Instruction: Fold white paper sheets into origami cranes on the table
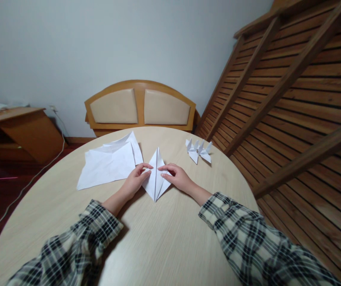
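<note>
On the round table (170,238), wooden headboard (140,107) at twelve, we pinch the folded paper (155,182) at centre: left fingers (146,171) its nine-o'clock side, right fingers (167,171) its three.

Round desk (170,242), pale wood grain top, curved edge. Left of the middle: loose stack of white paper sheets (107,165), uneven edges, one corner raised toward the far side. Right far side: small folded white paper pieces (193,153), pointed tips, grouped close together. Middle: white paper diamond (155,186), crease down its length, left hand (135,178) and right hand (179,177) on its sides; can't tell if it lies fully flat.
</note>
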The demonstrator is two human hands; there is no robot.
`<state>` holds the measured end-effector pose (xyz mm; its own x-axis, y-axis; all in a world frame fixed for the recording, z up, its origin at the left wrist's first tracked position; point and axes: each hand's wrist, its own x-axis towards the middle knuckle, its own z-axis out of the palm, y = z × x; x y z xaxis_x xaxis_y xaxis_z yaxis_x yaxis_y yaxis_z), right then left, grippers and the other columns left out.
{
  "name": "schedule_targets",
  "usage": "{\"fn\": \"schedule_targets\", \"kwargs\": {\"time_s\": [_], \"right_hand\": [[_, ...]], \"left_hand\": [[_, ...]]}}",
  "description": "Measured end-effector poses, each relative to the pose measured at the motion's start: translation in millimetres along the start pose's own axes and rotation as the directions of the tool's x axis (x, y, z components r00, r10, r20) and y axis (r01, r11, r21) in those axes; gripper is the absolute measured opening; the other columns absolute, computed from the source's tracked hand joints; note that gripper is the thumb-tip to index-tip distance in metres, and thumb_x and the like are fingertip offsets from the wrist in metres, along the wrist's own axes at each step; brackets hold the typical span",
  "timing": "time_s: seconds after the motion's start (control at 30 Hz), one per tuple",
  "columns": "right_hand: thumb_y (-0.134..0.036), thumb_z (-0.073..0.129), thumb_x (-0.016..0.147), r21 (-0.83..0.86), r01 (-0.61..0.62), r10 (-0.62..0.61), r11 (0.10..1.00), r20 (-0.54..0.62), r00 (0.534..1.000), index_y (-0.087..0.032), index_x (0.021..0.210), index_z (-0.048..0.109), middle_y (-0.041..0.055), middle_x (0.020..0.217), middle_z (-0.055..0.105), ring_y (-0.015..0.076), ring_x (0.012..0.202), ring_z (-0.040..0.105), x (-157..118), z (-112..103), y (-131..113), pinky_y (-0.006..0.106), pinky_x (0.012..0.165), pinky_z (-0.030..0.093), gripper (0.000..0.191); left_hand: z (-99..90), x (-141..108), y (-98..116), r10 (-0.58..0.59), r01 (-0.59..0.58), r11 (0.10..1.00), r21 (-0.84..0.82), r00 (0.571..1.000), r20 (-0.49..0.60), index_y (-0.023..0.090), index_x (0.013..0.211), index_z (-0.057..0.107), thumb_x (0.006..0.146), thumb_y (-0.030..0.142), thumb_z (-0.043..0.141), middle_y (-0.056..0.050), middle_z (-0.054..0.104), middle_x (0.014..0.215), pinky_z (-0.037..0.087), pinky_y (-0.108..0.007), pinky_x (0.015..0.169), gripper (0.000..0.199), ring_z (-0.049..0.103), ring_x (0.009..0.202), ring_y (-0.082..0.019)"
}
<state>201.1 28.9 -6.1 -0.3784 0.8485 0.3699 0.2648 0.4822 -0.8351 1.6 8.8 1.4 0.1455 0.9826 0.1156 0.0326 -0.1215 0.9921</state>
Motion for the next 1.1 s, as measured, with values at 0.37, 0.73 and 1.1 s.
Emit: {"fn": "schedule_targets", "kwargs": {"time_s": [0.37,0.73,1.1], "right_hand": [[-0.031,0.059,0.082,0.23,-0.145,0.152,0.962,-0.014,0.988,-0.02,0.093,0.073,0.0063,0.099,0.07,0.0209,0.095,0.06,0,-2,-5,0.038,0.088,0.041,0.021],[-0.041,0.064,0.075,0.486,-0.263,0.302,0.833,-0.001,0.953,-0.02,0.087,0.075,0.0056,0.093,0.072,0.0199,0.085,0.061,3,0,3,0.037,0.084,0.042,0.027],[-0.044,0.062,0.076,0.505,-0.216,0.246,0.835,0.007,0.969,-0.02,0.082,0.077,0.0068,0.088,0.073,0.0218,0.091,0.062,3,-4,-3,0.04,0.094,0.039,0.029]], "left_hand": [[-0.9,0,0,0.03,-0.03,1.0,0.005,0.998,0.049,0.018,0.097,0.06,0.075,0.027,0.067,-0.002,0.061,0.089,0.039,-0.028,0.072,0.025,0.054,0.08,-0.017],[-2.5,0,3,-0.015,0.026,0.998,-0.059,0.984,0.178,0.018,0.113,0.063,0.073,0.024,0.071,-0.009,0.065,0.11,0.042,-0.035,0.088,0.041,0.058,0.097,-0.022],[-3.5,-3,4,0.029,-0.032,0.999,0.003,0.937,0.349,0.02,0.117,0.059,0.078,0.024,0.068,-0.009,0.064,0.114,0.043,-0.033,0.087,0.041,0.058,0.1,-0.02]]}}
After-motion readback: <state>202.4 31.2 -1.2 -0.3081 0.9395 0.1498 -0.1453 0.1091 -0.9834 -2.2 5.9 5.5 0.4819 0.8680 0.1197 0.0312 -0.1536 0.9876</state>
